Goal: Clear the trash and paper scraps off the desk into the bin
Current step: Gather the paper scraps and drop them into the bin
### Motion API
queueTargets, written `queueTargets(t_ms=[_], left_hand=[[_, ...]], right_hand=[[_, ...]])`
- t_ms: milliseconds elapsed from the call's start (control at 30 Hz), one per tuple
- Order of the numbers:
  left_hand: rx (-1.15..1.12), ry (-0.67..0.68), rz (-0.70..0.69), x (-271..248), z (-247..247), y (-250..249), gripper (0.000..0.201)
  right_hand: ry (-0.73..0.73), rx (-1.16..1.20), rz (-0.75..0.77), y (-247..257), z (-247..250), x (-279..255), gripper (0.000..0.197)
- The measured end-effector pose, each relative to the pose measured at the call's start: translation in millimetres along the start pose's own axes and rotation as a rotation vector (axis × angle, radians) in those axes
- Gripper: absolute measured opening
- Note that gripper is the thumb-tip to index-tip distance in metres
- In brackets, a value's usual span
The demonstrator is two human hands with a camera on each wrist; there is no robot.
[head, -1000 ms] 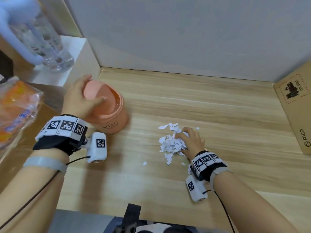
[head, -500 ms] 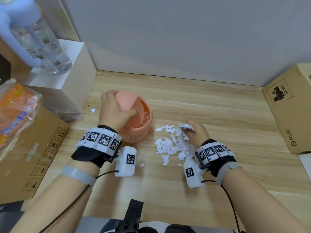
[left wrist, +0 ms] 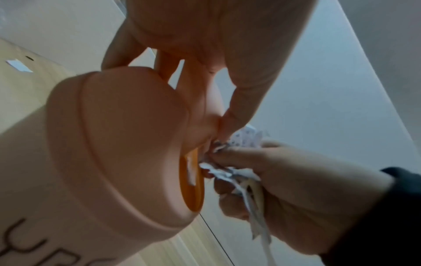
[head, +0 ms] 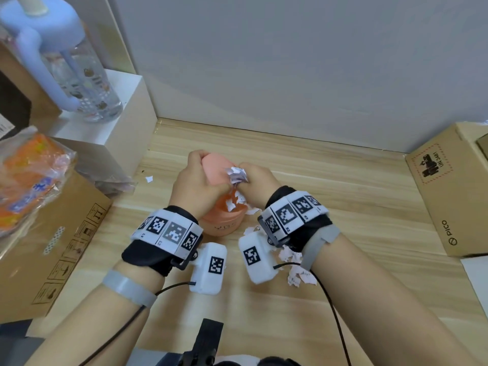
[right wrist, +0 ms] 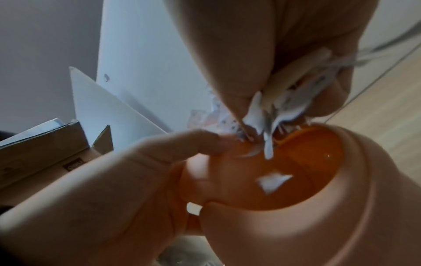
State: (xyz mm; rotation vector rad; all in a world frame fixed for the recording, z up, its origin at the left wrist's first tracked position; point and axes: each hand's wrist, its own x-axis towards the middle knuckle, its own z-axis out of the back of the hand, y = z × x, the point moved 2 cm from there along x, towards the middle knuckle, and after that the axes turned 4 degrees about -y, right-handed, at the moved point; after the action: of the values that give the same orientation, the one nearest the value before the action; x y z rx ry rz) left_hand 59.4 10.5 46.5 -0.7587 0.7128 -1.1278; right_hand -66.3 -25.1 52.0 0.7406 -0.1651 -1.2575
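Observation:
A small pink bin (head: 223,223) stands on the wooden desk (head: 356,212). My left hand (head: 203,175) grips its swing lid (head: 217,165) and holds it tilted, so the orange inside (right wrist: 307,162) shows. My right hand (head: 250,178) pinches a bunch of white paper scraps (head: 236,174) right over the opening, and loose bits (right wrist: 273,181) drop from it into the bin. More scraps (head: 298,265) lie on the desk under my right wrist. One single scrap (head: 149,178) lies left of the bin.
A cardboard box (head: 446,196) stands at the desk's right edge, another (head: 52,247) at the left. A white block (head: 113,122) carries a clear water bottle (head: 74,75). An orange snack bag (head: 29,175) lies on the left box. The wall is close behind the bin.
My right hand gathered a bunch of scraps from the pile and carried it left and up to the bin's opening. My left hand stayed on the lid.

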Motion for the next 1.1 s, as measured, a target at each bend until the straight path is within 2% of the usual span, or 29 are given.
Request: queueTargets(t_ms=[100,200,300,333,367,433,467,500,600,633,767,833,966,1100], left_hand=[[0.022,0.037,-0.004,-2.0,0.7,-0.3,0.073],[0.032,0.062,-0.012,-4.6,1.8,-0.3,0.073],[0.039,0.073,-0.022,-6.0,3.1,-1.7,0.073],[0.04,0.075,-0.021,-6.0,3.5,-1.7,0.073],[0.04,0.077,-0.018,-6.0,3.5,-1.8,0.073],[0.038,0.077,-0.014,-5.9,3.6,-1.5,0.072],[0.037,0.074,-0.013,-6.0,3.6,-1.5,0.072],[0.034,0.072,-0.012,-6.3,3.8,-1.8,0.071],[0.035,0.077,-0.004,-6.4,4.2,-2.9,0.07],[0.034,0.082,-0.005,-6.1,4.4,-3.3,0.069],[0.041,0.095,-0.011,-4.5,4.5,-4.5,0.069],[0.046,0.101,-0.008,-4.4,4.5,-4.8,0.069],[0.032,0.098,0.002,-3.5,3.9,-4.3,0.07],[0.021,0.084,0.01,-3.3,2.4,-5.0,0.071]], right_hand=[[0.03,-0.038,-0.082,3.2,-9.6,0.3,0.023],[0.066,-0.127,-0.133,6.7,-18.6,6.6,0.013],[0.113,-0.18,-0.182,9.4,-24.4,11.2,0.039],[0.117,-0.18,-0.196,9.7,-24.5,12.5,0.041],[0.131,-0.189,-0.205,10.9,-23.9,13.1,0.036],[0.166,-0.214,-0.22,13.4,-20.2,14.5,0.009],[0.188,-0.199,-0.228,12.8,-19.8,16.3,0.005],[0.226,-0.145,-0.232,12.6,-18.4,15.3,0.011],[0.263,0.157,-0.278,6.2,-12.1,9.2,0.055],[0.259,0.218,-0.302,5.6,-9.1,5.0,0.059],[0.296,0.168,-0.331,4.4,-2.7,3.9,0.04],[0.307,0.24,-0.313,3.9,0.5,2.6,0.038],[0.255,0.348,-0.285,-3.4,11.3,-3.1,0.038],[0.099,0.287,-0.228,-6.1,22.9,-7.0,0.062]])
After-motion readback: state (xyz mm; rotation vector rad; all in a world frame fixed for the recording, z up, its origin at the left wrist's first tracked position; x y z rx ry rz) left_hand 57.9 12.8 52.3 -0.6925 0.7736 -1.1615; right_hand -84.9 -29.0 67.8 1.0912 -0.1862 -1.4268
